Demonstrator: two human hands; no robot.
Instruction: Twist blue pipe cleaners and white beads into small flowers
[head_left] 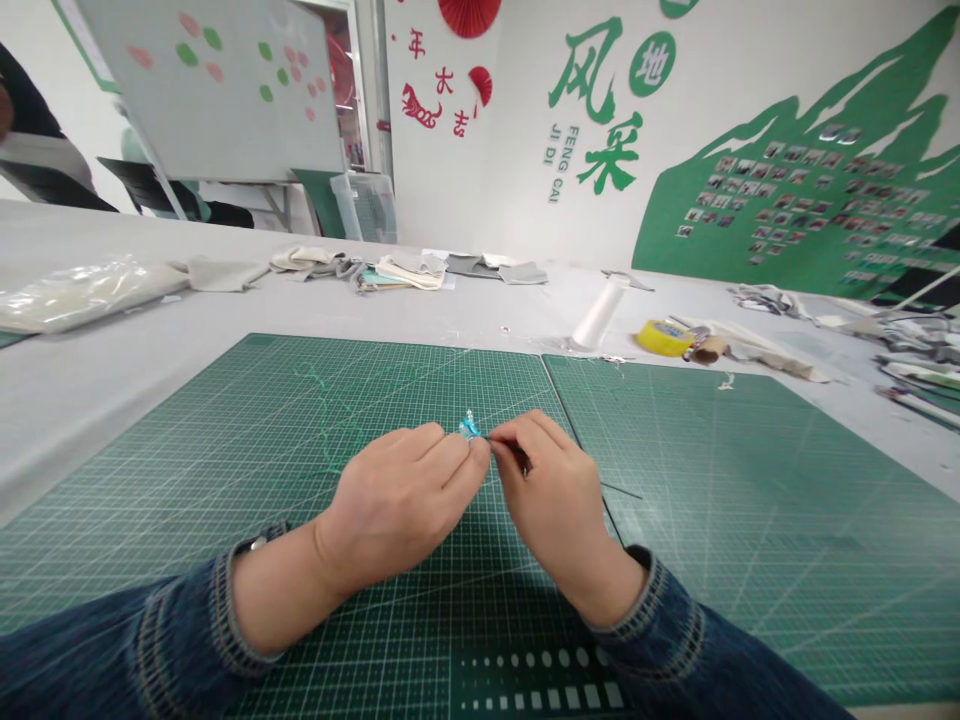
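Note:
Above the green cutting mat [390, 380], both hands meet near the middle. My left hand [409, 480] is closed, thumb and finger pinching a small bright blue piece with clear, shiny bits [469, 426] that stick up past the fingertips. What it is exactly I cannot make out. My right hand [555, 500] is pinched around a thin dark stick [622, 491]. One end of the stick reaches the left fingertips beside the blue piece; the other comes out behind the right hand. The fingers hide most of its length.
A second green mat [750, 480] adjoins on the right. Behind it stand a white roll [600, 312] and a yellow tape roll [664, 338]. Fabric scraps [412, 270] lie along the back, with a clear plastic bag [97, 290] at left. A green thread [324, 430] rests on the mat.

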